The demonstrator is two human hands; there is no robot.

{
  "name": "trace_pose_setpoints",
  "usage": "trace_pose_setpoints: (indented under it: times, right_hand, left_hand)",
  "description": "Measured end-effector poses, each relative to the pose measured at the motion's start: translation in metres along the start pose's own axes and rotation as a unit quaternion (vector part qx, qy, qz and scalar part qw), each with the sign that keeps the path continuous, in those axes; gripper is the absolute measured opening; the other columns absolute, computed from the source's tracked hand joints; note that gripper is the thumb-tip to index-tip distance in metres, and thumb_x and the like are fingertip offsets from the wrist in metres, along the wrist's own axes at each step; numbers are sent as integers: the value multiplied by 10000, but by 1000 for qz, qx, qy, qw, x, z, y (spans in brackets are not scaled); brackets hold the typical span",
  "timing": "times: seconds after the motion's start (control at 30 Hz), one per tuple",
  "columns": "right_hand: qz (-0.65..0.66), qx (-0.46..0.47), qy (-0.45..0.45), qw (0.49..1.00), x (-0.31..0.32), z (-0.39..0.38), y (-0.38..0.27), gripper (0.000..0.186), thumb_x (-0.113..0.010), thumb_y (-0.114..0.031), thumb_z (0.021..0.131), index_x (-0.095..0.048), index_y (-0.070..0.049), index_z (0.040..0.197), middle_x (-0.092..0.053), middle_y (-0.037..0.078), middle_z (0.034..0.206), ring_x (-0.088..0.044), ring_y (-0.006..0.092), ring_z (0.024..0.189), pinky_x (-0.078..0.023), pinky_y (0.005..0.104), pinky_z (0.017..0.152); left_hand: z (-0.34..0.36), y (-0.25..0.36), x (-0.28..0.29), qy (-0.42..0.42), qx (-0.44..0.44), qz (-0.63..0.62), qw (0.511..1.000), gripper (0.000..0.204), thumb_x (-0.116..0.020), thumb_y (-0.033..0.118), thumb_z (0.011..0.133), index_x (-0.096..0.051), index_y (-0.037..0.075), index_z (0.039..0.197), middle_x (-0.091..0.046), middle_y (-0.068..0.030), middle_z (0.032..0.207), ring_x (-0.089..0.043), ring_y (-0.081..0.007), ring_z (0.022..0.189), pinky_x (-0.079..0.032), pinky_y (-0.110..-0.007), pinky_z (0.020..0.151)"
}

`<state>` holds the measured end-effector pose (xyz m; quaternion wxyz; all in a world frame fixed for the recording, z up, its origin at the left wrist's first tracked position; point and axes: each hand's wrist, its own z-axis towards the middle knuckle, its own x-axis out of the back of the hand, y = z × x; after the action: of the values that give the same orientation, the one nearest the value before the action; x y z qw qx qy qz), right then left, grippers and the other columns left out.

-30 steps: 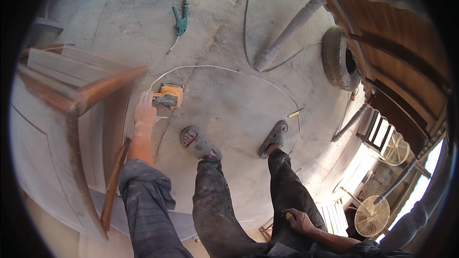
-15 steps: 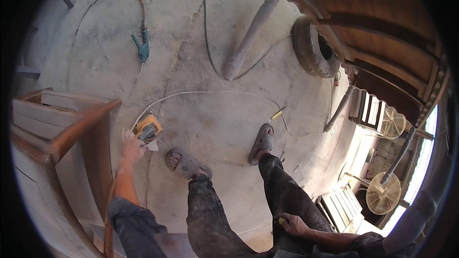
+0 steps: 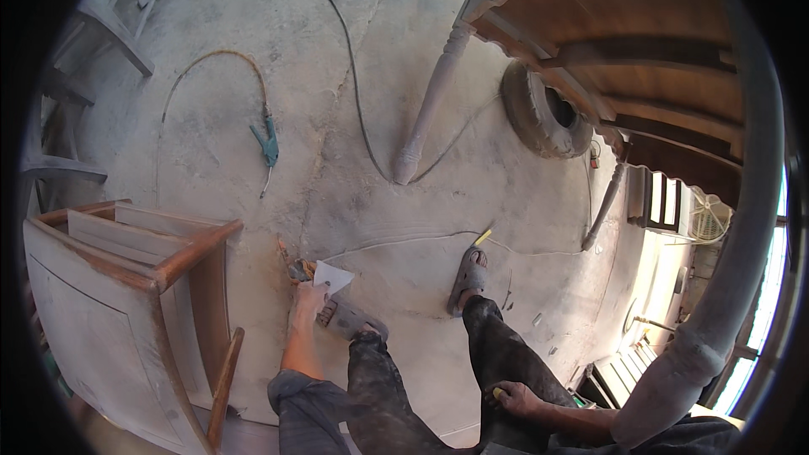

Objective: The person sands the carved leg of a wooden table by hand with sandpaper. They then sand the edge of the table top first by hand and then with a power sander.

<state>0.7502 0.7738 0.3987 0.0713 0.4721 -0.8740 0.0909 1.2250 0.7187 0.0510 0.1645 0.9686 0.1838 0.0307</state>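
Low over the floor, beside my left slipper (image 3: 352, 318), my left hand (image 3: 310, 295) is closed on an orange and dark corded power sander (image 3: 298, 270). A white, roughly triangular sheet (image 3: 335, 276) shows at my fingers; whether it is fixed to the sander or held with it, I cannot tell. My right hand (image 3: 518, 399) rests on my right thigh, its fingers curled round a small yellow thing (image 3: 500, 393), mostly hidden. Left of my left arm stands a wooden cabinet frame (image 3: 160, 274) with brown edges and greyish panels.
A teal air blow gun (image 3: 268, 147) lies on its hose ahead. A yellow stick-like tool (image 3: 483, 237) is beside my right slipper (image 3: 468, 278). To the right, a large wooden piece with turned legs (image 3: 425, 109) stands over a tyre (image 3: 548, 114). Cables cross the dusty floor.
My left hand has moved right, away from the cabinet, with the sander, which is now turned so more of the white sheet shows. My right hand stays on my thigh. The view has shifted.
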Motion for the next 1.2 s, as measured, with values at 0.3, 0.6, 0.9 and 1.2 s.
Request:
trace_pose_setpoints:
  times: [0.3, 0.6, 0.9, 1.2]
  right_hand:
    - [305, 172, 25, 936, 58, 51, -58, 565, -663, -295, 1037, -467, 13, 1469, -641, 138, 1289, -607, 231, 1204, -505, 400, 1030]
    - [275, -90, -108, 951, 233, -47, -77, 581, -600, -386, 1002, -498, -2, 1426, -546, 212, 1422, -599, 401, 1270, -504, 575, 1062]
    - [47, 27, -111, 992, 341, -115, -36, 842, -759, -528, 883, -495, 68, 1417, -641, 243, 1337, -645, 346, 1216, -534, 485, 1024]
    - [186, 271, 261, 908, 417, -147, -13, 977, -825, -386, 759, -343, 64, 1479, -548, 333, 1355, -598, 482, 1237, -511, 505, 1048]
  left_hand:
    - [-205, -13, -190, -41, -218, 354, 909, 314, -655, 268, 959, -703, -8, 1098, -729, -265, 1051, -697, -452, 1021, -539, -518, 860]
    - [-424, 53, -373, -193, -279, 462, 819, 287, -600, 292, 983, -702, 42, 1078, -719, -281, 930, -686, -507, 925, -521, -602, 796]
    - [-589, 114, -513, -270, -318, 614, 670, 243, -604, 194, 945, -725, -10, 997, -733, -289, 977, -719, -473, 950, -556, -587, 831]
    - [-621, 213, -523, -257, -516, 599, 556, 171, -685, 176, 890, -740, 48, 989, -652, -200, 1274, -583, -397, 1213, -473, -476, 1021]
